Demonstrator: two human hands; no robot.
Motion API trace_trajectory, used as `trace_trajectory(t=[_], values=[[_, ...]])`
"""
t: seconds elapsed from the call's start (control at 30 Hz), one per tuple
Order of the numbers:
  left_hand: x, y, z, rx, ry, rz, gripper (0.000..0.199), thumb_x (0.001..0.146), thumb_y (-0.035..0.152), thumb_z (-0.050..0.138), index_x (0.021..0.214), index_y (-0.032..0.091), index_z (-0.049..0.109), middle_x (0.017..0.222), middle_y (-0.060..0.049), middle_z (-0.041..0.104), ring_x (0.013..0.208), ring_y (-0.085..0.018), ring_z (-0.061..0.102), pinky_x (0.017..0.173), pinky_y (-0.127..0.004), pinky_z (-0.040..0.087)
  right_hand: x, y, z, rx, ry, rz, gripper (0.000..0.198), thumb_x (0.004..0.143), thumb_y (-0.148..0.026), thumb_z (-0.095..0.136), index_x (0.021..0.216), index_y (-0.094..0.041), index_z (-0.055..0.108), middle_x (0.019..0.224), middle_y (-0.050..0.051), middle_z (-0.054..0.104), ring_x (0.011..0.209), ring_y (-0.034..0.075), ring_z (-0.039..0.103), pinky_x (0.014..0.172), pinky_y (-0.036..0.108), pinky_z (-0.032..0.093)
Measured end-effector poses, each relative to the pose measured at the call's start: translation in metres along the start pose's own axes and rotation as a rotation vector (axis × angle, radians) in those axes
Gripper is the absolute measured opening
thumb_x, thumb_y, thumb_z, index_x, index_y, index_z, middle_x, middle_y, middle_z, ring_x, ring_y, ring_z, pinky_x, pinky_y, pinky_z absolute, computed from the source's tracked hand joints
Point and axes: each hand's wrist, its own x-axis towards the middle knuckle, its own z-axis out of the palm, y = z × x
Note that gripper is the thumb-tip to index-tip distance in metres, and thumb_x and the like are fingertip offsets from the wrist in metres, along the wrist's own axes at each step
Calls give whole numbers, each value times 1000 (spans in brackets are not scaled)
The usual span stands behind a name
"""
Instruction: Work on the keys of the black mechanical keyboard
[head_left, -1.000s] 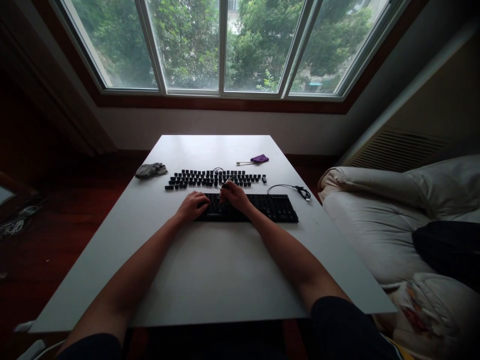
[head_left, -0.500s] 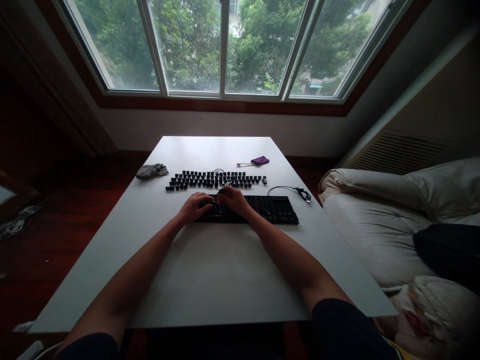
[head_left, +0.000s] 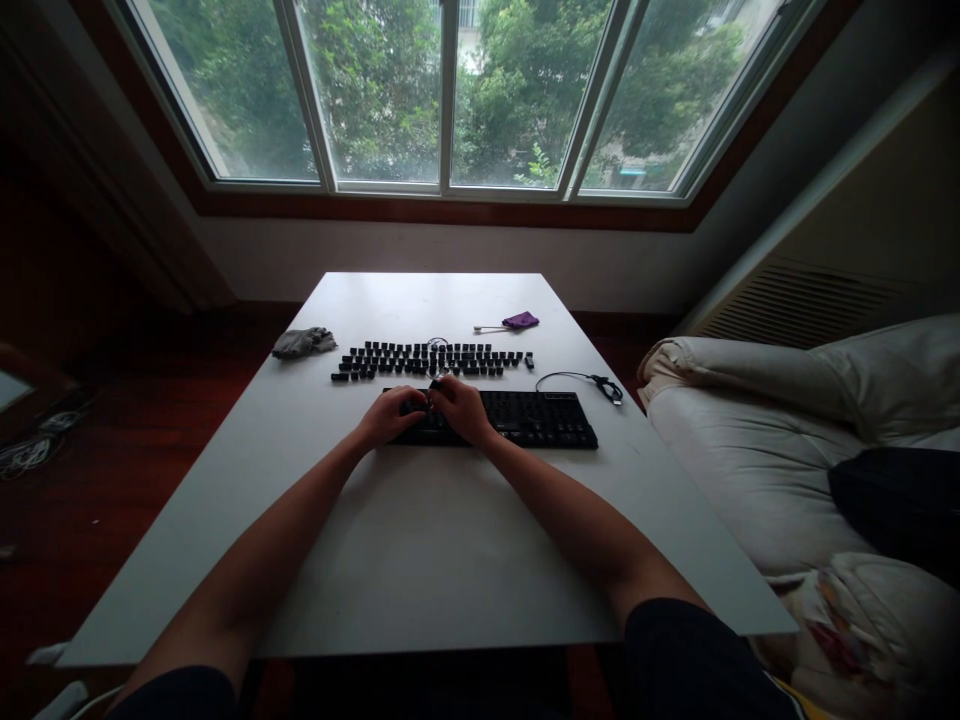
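A black keyboard [head_left: 536, 420] lies across the white table, its left part mostly covered by my hands. My left hand [head_left: 390, 414] rests over the left end, fingers bent and thumb towards my right hand; whatever lies between the fingertips is too small and dark to make out. My right hand [head_left: 461, 408] is closed just left of the keyboard's middle, its fingertips meeting those of my left. From its fingers sticks out a small wire keycap puller [head_left: 442, 374], partly hidden. Behind the keyboard, loose black keycaps [head_left: 420, 362] stand in several rows.
A grey cloth [head_left: 304, 343] lies at the table's left edge. Farther back on the right are a purple pouch [head_left: 520, 320] and a thin stick with a pale tip [head_left: 487, 329]. The keyboard's cable [head_left: 606, 388] lies bundled at right. A pale sofa [head_left: 720, 470] stands beside the table [head_left: 435, 560].
My right hand has moved slightly left and down towards my left hand, the puller going with it. My left hand has hardly moved. The keycap rows look the same.
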Motion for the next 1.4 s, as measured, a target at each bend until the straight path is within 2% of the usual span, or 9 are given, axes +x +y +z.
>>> trace_trajectory(t=[0.2,0.37,0.53,0.7,0.87,1.0,1.2,1.4], values=[[1,1,0,16,-59,-27,23,84,38,69,101,22,69,101,-4,72,93,-23,66,85,-36,52,-5,-6,0,-88,15,-15,19,88,-40,61,84,-21,60,70,1,64,70,18,61,64,26,44],[1,-1,0,-12,-60,-44,24,86,41,67,100,22,67,99,-3,72,91,-22,66,85,-36,52,-7,-8,2,-93,34,-32,22,88,-41,61,80,-21,57,68,0,63,66,17,60,61,26,44],[0,1,0,-62,-62,-40,26,86,37,66,108,23,66,104,-4,73,96,-22,67,87,-36,53,-2,3,4,71,59,73,24,90,-44,59,81,-22,56,68,-1,65,61,17,67,59,25,49],[-2,7,1,-41,-10,-23,39,86,30,65,124,27,60,102,-2,72,95,-20,68,88,-36,53,5,14,5,231,61,166,25,88,-47,61,84,-22,56,70,0,68,58,18,68,54,27,54],[-3,12,1,147,-9,63,32,88,26,62,120,28,64,109,-3,70,99,-23,65,92,-39,51,8,20,4,356,42,230,28,85,-48,65,85,-22,55,65,0,66,53,18,67,51,29,57],[-3,11,2,182,-10,98,26,90,26,62,115,28,66,110,-4,68,103,-23,63,93,-39,50,9,21,5,397,34,247,28,84,-47,66,86,-21,55,65,-1,66,53,18,67,51,29,57],[0,8,-1,133,97,134,20,88,27,66,108,26,65,118,-7,64,113,-24,58,100,-41,47,12,23,3,449,1,342,25,85,-41,67,88,-20,54,65,-1,66,53,17,67,50,28,57],[5,-21,-18,306,327,-49,20,89,26,62,108,25,66,112,-7,65,109,-27,56,100,-45,44,12,27,3,439,-29,357,25,85,-41,67,90,-20,56,65,-1,66,54,17,68,49,26,56]])
